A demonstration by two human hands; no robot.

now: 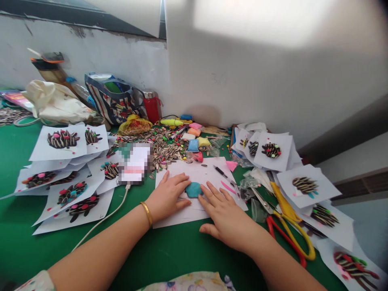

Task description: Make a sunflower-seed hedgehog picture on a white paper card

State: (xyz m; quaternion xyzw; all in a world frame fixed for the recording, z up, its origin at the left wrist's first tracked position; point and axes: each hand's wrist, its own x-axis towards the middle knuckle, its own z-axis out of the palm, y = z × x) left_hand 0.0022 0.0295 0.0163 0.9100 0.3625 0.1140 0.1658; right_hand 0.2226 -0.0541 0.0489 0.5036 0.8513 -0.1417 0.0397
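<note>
Green counter (136,262) against a pale, scuffed wall (273,89); head view only. 2 hands, both open w/ fingers spread flat, none clenched: L hand (169,195), w/ 1 smooth gold bangle (146,214) at the wrist, & R hand (227,216), bare wrist. Btwn them 1 teal clay piece (194,190) on overlapping white paper (212,165); fingertips of both at its edges, can't tell how hard they press.

Also on paper: 1 slim dark pen (222,173), 1 thin pink strip (228,187). Beyond: loose heap of striped seeds (165,149), too many to count, & approx 6 soft blocks in clear wrap, incl. 1 blue block (193,145), 1 yellow block (203,141), 1 orange block (194,132).

L side: 1 phone (135,163) (screen blurred) w/ white cable (127,187); at least 7 seed-figure cards (57,155), stacked, spiky seeds + bright dots. R side: approx 6 more cards (330,188), same type; 1 pr metal scissors (265,205) w/ red/yellow handles, beside 1 yellow cutter (281,198).

Back: 1 red bottle (152,110), 1 striped fabric bag (113,99), 1 crumpled cream cloth bag (54,101).

Clay: rounded, flattish, matte, solid teal.
</note>
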